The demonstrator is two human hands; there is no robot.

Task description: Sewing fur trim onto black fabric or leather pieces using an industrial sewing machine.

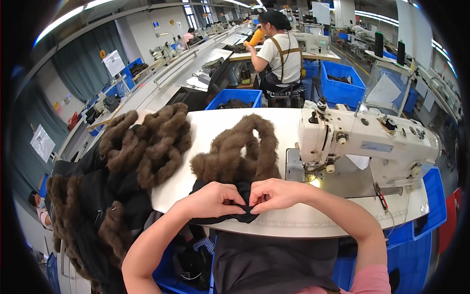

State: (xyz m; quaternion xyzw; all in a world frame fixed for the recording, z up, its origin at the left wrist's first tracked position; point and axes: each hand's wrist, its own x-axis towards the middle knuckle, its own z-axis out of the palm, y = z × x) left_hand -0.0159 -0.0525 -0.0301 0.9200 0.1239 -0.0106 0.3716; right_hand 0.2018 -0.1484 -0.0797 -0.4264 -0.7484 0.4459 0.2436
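Note:
Both hands meet at the near side of the white sewing table (289, 219), pinching black fabric (245, 190) between thumbs and fingers. My left hand (214, 201) is closed on the cloth from the left. My right hand (277, 194) grips it from the right, its fingertips close to the left ones. Just beyond the hands lies brown fur trim (230, 147), looped on the tabletop and touching the black fabric. To the right stands a white sewing machine (372, 142), its small lamp lit near the needle. What exactly sits between the fingertips is hidden.
More black garments (93, 201) with brown fur trim (164, 142) are heaped on the left. Red-handled thread snips (380, 196) lie by the machine base. Blue bins (235, 98) stand beyond the table, below it and at right. A seated person (284, 54) works ahead.

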